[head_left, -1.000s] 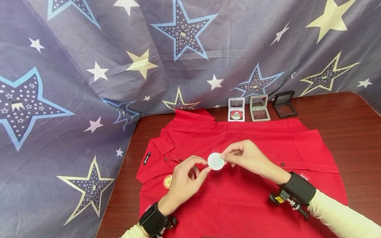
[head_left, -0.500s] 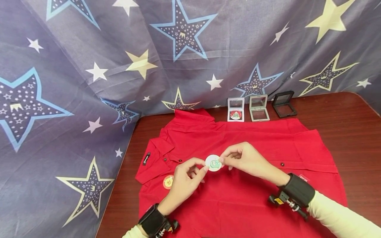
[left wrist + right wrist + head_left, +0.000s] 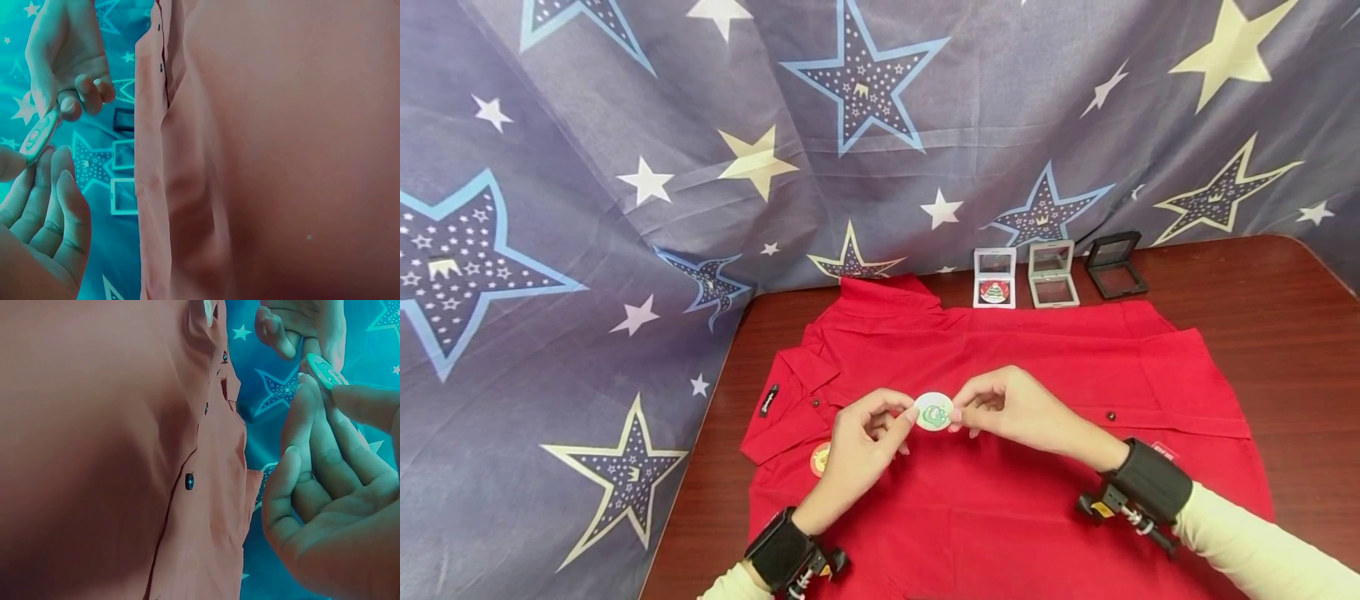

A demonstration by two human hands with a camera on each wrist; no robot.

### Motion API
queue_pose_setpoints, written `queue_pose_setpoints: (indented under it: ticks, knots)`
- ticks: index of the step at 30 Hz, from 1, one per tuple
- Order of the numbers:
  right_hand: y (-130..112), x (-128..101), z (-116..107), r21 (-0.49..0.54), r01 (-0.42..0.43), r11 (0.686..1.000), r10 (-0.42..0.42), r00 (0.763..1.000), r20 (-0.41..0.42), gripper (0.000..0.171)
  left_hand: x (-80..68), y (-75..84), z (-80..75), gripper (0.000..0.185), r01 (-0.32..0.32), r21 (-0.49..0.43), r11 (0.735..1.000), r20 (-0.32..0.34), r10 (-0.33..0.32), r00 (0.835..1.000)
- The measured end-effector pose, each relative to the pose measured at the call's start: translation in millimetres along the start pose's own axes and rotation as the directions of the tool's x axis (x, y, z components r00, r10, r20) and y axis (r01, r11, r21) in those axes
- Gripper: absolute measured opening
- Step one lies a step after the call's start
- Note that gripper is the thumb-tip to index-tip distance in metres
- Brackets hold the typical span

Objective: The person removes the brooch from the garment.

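the round badge (image 3: 934, 412) has drifted slightly left and lower than a second ago, and both hands have closed in with it. it is a white disc with a green figure printed on its face, held just above the red shirt (image 3: 1000, 483) near the button placket. the left hand (image 3: 861, 450) pinches its left edge between thumb and fingers (image 3: 904, 412); the right hand (image 3: 1018, 408) pinches the right edge the same way. on the shirt's left chest sits an orange badge (image 3: 820, 458). at the far side of the bench (image 3: 1285, 333) stand three small open boxes (image 3: 1052, 273), the left one holding a red badge.
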State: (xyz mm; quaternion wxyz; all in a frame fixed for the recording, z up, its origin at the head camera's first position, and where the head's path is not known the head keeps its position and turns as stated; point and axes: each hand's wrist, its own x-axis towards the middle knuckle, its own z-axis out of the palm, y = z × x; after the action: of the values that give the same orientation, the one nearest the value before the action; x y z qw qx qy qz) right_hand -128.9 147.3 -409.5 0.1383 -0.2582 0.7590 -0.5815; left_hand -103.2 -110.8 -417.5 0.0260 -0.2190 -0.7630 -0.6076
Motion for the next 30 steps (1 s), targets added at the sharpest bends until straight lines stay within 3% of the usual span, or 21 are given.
queue_pose_setpoints:
  ticks: [10,15,25,30]
  knots:
    - [0.4,-1.2,-1.5,-0.028,-0.004,1.0,0.003,1.0,-0.021,0.008,5.4,1.6,1.7,0.008,-0.003,0.046,0.999,-0.001,0.003,1.0]
    - [-0.7,-1.2,-2.7,-0.037,-0.003,0.999,0.0,0.997,-0.078,0.009,4.8,0.8,2.2,0.006,0.01,0.049,0.999,0.029,-0.012,1.0]
    - [0.7,1.2,-2.5,-0.036,-0.024,0.999,0.02,0.995,-0.1,0.008,5.2,-0.5,-0.7,0.006,0.051,0.065,0.997,0.08,-0.056,0.995]
    - [5.0,1.8,-7.8,-0.038,-0.047,0.998,0.041,0.989,-0.142,0.01,5.3,2.7,-4.2,0.005,0.008,0.063,0.998,0.077,-0.013,0.997]
